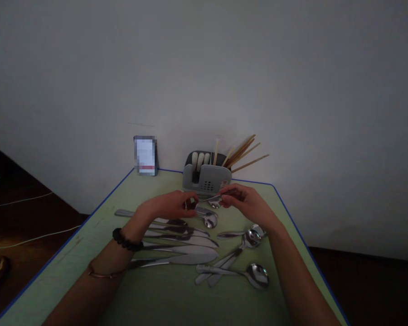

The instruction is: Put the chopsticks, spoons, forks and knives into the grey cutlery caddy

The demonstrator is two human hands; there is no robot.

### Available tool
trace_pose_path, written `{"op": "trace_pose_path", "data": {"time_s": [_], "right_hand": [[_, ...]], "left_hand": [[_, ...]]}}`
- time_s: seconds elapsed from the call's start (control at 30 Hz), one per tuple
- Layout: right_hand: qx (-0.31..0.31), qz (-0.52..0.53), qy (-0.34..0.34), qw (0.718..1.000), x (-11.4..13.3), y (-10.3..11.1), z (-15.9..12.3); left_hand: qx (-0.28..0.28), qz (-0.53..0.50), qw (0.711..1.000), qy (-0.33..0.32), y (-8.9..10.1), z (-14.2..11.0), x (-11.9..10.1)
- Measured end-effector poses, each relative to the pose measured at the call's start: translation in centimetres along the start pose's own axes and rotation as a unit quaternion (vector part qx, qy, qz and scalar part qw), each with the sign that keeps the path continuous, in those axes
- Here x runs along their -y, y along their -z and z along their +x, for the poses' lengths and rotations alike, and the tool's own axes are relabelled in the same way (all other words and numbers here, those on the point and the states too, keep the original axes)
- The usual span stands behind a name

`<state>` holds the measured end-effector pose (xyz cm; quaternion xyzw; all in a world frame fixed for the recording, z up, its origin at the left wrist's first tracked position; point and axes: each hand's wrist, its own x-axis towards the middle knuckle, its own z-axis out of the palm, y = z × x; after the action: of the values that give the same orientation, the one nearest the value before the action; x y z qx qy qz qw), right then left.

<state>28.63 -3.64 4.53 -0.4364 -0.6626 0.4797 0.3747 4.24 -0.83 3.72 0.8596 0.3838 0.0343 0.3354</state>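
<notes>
Just in front of the cutlery holder, a metal spoon [209, 198] spans the gap between my two hands. My left hand [173, 203] curls its fingers around one end, which looks like the bowl. The other end is pinched by my right hand [243, 200], whose fingers hide part of it. Below my left hand, several table knives [193, 258] lie side by side, their handles partly under my wrist. Near my right forearm rest several loose spoons, one large spoon [257, 275] closest to me. A smaller spoon [210, 220] lies between the hands.
A grey cutlery holder [190, 181] stands against the wall, with white handles [200, 160] and wooden chopsticks [241, 151] sticking out. A phone [145, 156] leans at the back left. The green table [98, 235] has a blue edge; white cables [37, 237] run at left.
</notes>
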Motion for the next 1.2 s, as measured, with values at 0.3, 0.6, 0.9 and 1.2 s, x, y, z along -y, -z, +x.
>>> {"op": "trace_pose_path", "data": {"time_s": [0.3, 0.6, 0.9, 1.2], "right_hand": [[0.002, -0.067, 0.021, 0.998, 0.6, 0.0, -0.2], [-0.024, -0.092, 0.024, 0.995, 1.1, -0.1, -0.3], [-0.097, -0.132, 0.033, 0.986, 2.1, -0.2, -0.5], [-0.123, -0.176, 0.054, 0.975, 2.4, 0.3, -0.9]], "left_hand": [[-0.025, 0.062, 0.998, 0.009, 0.2, 0.2, -0.3], [-0.021, 0.032, 0.999, -0.001, 0.3, 0.2, -0.3], [-0.035, 0.091, 0.995, -0.021, 0.5, 0.0, 0.5], [-0.003, 0.116, 0.992, 0.039, 0.4, -0.2, 1.6]]}}
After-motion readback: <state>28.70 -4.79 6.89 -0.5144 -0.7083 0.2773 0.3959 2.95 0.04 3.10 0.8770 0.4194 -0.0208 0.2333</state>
